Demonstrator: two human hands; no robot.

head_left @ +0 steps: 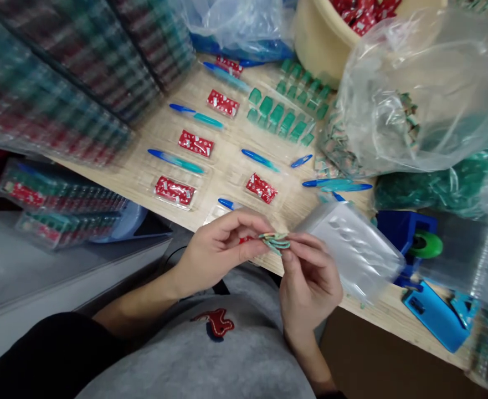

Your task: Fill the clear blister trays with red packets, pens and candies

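My left hand (222, 246) and my right hand (310, 277) meet in front of my body at the table's near edge. Between their fingertips they pinch a small bunch of thin green and pale strips (276, 241), which look bent or fanned; their exact kind is unclear. Just beyond the hands, the tip of a blue pen-shaped piece (226, 204) lies in a clear tray, partly hidden by my left hand. A red patterned packet (261, 188) sits in another clear tray with a blue-and-teal pen-shaped piece (259, 159) beside it.
Several trays with red packets (174, 190) spread leftward. Green blocks (276, 115) stand behind. Stacked filled packs (56, 83) rise at left. At right are a clear bag (426, 83), plastic sleeves (352, 249), a blue tape dispenser (405, 235) and a blue phone (437, 316).
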